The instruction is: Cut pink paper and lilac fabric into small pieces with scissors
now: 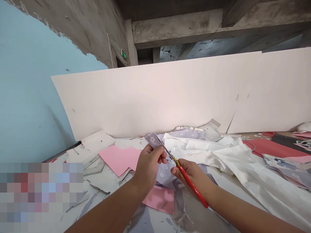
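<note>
My left hand (151, 161) pinches a strip of lavender fabric (152, 139) printed with white flowers, its end standing up above the fingers. Closed around the red handles of a pair of scissors (190, 184), my right hand (188, 171) is just to the right of the left one. The blades point up and left and lie along the edge of the lavender strip; whether they are parted is hard to see. More lavender flowered fabric hangs below the left hand. Under and beside the hands lie pink pieces (160, 200) of sheet material.
White cloth (213, 152) spreads to the right of the hands. Red sheets (259, 148) and printed fabric pieces (286, 163) lie farther right. A larger pink sheet (119, 158) and grey scraps (102, 183) are at left. A tall white panel (170, 97) stands behind.
</note>
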`<state>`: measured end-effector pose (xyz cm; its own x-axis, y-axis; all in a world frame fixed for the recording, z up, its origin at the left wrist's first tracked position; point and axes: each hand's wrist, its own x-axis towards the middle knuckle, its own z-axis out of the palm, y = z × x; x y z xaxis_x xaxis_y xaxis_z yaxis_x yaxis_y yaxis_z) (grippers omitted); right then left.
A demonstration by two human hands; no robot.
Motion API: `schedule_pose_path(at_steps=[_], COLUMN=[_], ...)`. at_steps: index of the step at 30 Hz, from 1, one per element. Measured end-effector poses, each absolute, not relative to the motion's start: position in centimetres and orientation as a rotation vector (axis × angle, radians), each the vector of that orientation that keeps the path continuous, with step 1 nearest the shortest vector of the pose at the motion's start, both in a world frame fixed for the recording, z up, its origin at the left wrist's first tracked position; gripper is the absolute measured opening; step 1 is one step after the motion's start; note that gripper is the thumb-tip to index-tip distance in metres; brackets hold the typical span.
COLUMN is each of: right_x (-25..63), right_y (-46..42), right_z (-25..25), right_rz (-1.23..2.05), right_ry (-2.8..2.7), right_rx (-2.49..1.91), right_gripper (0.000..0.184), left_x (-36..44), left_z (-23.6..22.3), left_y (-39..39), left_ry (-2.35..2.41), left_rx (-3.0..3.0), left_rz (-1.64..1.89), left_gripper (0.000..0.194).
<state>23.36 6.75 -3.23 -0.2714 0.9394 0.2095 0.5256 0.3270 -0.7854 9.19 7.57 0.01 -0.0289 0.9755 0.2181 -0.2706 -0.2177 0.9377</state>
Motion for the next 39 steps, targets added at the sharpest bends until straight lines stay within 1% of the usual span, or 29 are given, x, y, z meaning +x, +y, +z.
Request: schedule_pose_path(at_steps=[9, 15, 17, 20, 22, 28, 39], right_x=[23.2, 23.3, 23.4, 23.5, 23.6, 23.6, 23.1], right_y=[6.4, 6.5, 6.2, 5.5, 5.0, 4.5, 4.8], right_z=[-2.8, -3.4, -3.4, -2.8, -2.2, -1.8, -2.4], right_rz=[0.739, 0.993, 1.028, 0.967, 0.909, 0.87, 0.825], right_ry=[-1.947, -1.866, -1.881, -1.986, -2.058, -2.15, -2.097], right_rx=[-1.379, -1.194, -1.129, -1.09, -1.091, -1.093, -1.125], right_gripper=[0.038, 0.038, 0.036, 0.034, 0.036, 0.04, 0.04], left_x=[9.1, 9.2, 9.3, 9.2, 9.2, 9.2, 9.3], left_z=[-0.2, 0.0, 0.1, 0.2, 0.2, 0.0, -0.1], left_y=[7.5, 7.4, 7.4, 7.4, 7.5, 7.5, 7.4], left_ry=[0.87, 0.859, 0.843, 0.815, 0.8, 0.811, 0.885], left_rx=[1.16, 1.125, 1.099, 1.062, 1.053, 1.067, 1.096], left_rz=[1.49, 1.491, 1.495, 1.495, 1.494, 1.489, 1.485], left_gripper=[0.009, 0.009, 0.009, 0.009, 0.008, 0.009, 0.007])
